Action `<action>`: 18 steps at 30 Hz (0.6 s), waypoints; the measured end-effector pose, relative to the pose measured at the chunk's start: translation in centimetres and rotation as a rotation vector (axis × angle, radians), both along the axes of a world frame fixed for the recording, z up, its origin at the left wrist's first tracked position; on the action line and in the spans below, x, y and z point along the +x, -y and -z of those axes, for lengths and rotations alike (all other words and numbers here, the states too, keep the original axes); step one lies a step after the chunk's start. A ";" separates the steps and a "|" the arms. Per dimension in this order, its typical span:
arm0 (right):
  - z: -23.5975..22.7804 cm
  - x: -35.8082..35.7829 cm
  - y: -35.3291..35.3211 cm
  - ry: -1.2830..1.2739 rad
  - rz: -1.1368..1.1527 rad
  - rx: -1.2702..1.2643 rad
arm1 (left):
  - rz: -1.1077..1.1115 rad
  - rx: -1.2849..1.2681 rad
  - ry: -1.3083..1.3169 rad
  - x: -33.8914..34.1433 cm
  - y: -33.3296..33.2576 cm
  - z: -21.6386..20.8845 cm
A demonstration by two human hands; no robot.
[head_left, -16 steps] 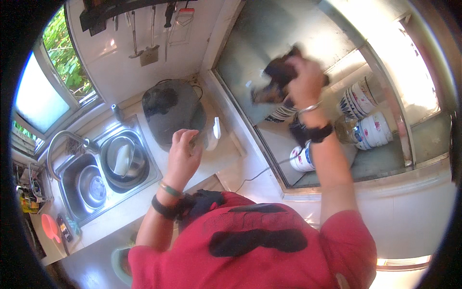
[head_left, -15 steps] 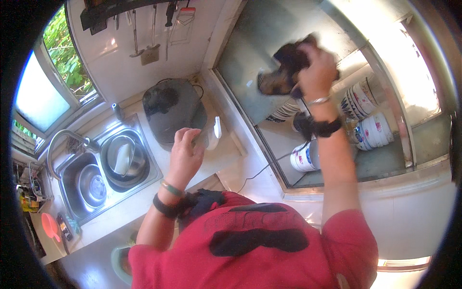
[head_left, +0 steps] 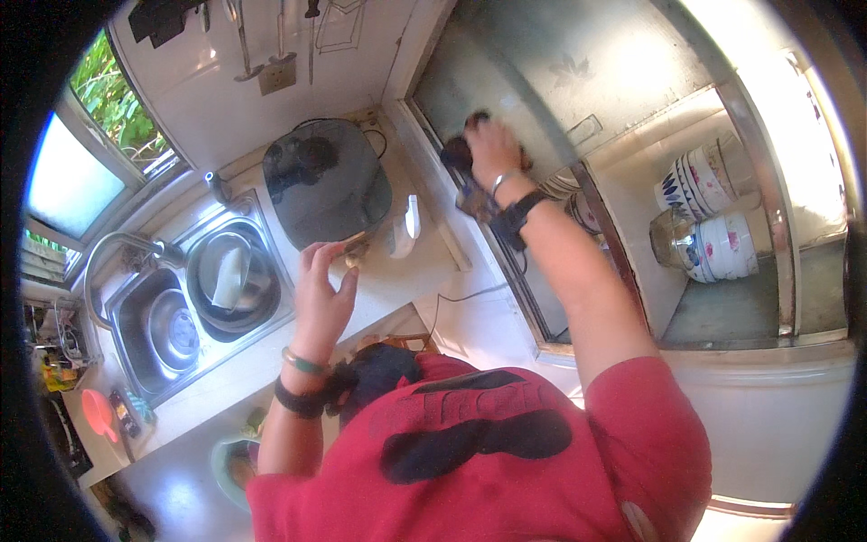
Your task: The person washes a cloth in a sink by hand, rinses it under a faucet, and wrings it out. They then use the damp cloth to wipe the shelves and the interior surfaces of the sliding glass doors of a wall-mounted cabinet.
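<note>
My right hand is closed on a bunched dark cloth, which lies against the frosted glass panel of the cabinet at the right. Part of the cloth hangs below the wrist. Over the counter, my left hand is raised with its fingers and thumb apart. A small brownish thing by its fingertips is too unclear to name. Close to that hand, on the counter, stands a white object shaped like a spray bottle. Stacked patterned bowls show inside the cabinet; others are partly hidden behind the panel.
Left of me is a double sink with a faucet and metal basins. A dark flat appliance sits at the counter's back corner, with a cord running nearby. Utensils hang on the wall above, and a red ladle-like thing lies at far left.
My right hand has moved left and slightly down with the cloth. A dark frame edge now crosses the cabinet opening, hiding a white cup. My left hand has shifted slightly left, its thumb now spread.
</note>
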State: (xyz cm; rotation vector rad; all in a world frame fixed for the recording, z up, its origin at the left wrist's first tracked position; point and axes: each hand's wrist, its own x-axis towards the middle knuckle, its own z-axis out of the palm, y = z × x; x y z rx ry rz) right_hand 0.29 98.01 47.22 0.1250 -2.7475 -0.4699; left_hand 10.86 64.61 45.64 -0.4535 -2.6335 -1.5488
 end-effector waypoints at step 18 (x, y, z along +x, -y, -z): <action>-2.2 15.3 -3.8 -0.471 0.030 -2.519 | 0.340 -0.089 -0.185 -0.1 -5.8 -2.0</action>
